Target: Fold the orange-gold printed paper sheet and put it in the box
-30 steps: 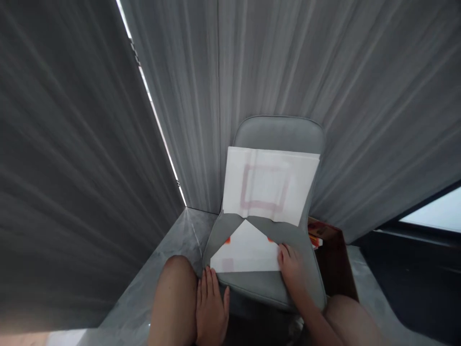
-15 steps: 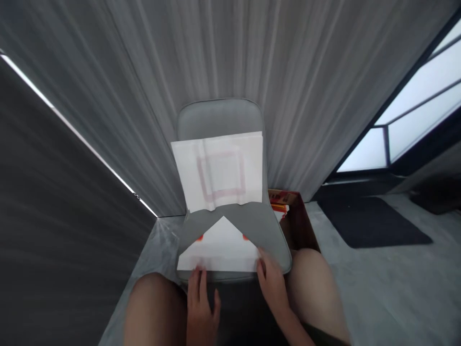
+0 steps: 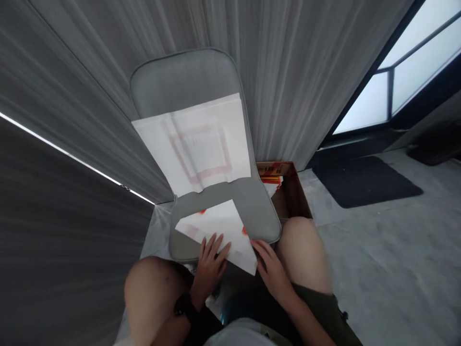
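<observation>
A folded sheet of white paper (image 3: 216, 221) with two orange-red marks near its edges lies turned at an angle on the grey chair seat (image 3: 252, 204). Its lower right corner sticks out past the seat's front edge. My left hand (image 3: 212, 259) rests flat on the sheet's lower part, fingers spread. At the right edge of the sheet is my right hand (image 3: 270, 264), fingers stretched out and their tips at the paper's side. Behind it, a stack of white sheets (image 3: 198, 144) with a faint reddish square showing through leans on the chair back (image 3: 183, 77).
An open cardboard box (image 3: 298, 192) holding orange-edged papers (image 3: 272, 184) stands on the floor to the right of the chair. Further right lies a dark mat (image 3: 363, 182) by a glass door. A grey panelled wall (image 3: 288, 72) rises behind the chair.
The folded paper has turned clockwise, its peak now pointing up and right. My left hand has moved up onto the sheet. The view has shifted and tilted.
</observation>
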Motion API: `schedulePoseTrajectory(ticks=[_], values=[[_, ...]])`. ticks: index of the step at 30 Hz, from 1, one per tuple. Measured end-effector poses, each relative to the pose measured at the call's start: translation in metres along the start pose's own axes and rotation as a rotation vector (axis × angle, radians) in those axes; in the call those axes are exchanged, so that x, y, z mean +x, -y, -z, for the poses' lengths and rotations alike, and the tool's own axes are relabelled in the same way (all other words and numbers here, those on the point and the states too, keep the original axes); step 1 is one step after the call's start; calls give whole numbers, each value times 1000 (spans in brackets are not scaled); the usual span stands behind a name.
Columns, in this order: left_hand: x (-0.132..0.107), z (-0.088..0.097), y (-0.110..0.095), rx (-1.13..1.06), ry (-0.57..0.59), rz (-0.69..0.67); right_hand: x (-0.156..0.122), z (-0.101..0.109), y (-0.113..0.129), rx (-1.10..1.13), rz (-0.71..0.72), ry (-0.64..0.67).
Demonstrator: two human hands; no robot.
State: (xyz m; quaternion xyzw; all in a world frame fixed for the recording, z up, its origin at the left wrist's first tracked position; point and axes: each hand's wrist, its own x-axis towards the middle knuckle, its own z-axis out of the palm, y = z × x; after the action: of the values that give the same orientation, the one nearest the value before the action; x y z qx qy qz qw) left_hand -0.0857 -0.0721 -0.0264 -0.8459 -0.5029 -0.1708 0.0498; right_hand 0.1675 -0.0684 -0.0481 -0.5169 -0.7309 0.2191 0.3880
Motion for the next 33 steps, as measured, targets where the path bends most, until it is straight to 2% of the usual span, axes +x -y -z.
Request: schedulePoseTrajectory(ticks=[6,9,11,13,16,18,20,22,24,28,30,33], values=[[22,8,29,-102,80,-197,2,13,3,-253,242,211],[28,7,39,-104,47,-202,8,14,9,-332,312,241],[24,6,35,-118,-7,-98,15,12,12,-355,363,223],[15,5,22,-157,-112,100,22,7,13,-359,428,190],[-4,2,-11,-285,-300,519,32,-2,13,-341,538,162],[-16,-2,-34,-464,-380,805,36,-8,12,-315,597,184],[-23,-6,-51,-757,-370,1047,38,-13,12,-282,644,231],[-25,-8,-60,-1098,-257,1205,41,-17,12,-258,680,287],[-23,-8,-61,-1357,-170,1268,44,-19,12,-242,726,338],[-14,-6,-53,-1634,-260,1336,50,-24,11,-236,810,400],[-12,-6,-49,-1670,-278,1337,51,-26,10,-240,823,424],[-12,-9,-45,-1600,-298,1277,50,-28,9,-231,835,451]])
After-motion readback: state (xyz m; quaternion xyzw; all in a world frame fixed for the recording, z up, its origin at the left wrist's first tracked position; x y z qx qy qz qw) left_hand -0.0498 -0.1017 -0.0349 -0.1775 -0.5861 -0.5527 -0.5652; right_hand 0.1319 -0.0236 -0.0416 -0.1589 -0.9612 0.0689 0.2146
